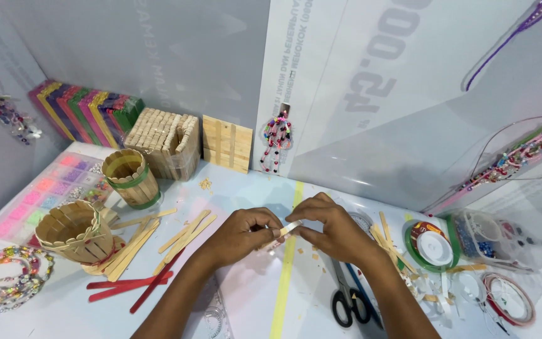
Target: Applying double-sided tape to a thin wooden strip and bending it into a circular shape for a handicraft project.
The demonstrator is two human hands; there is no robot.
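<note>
A: Largest item on record?

B: White tabletop (246,188), a yellow tape stripe (286,270) running down its middle. All places below are taken from that stripe.

A: Next in size?

B: Well left of it, a square box of stacked pale wooden sticks (164,143), then two round stick-built wooden baskets: one with green bands (132,177), one wider and plain (75,232). Between these and the stripe, loose natural wooden sticks (183,233) and red ones (134,285).

A: Right of the stripe?

B: Black-handled scissors (349,295) just beside it; farther right a green-rimmed spool of clear cord (433,246).

A: The hands?

B: Left hand (241,233) just left of the stripe, right hand (339,229) just right of it. Both are closed in a pinch, fingertips gripping opposite ends of one short pale wooden stick (291,228), held above the stripe, clear of the tabletop
</note>
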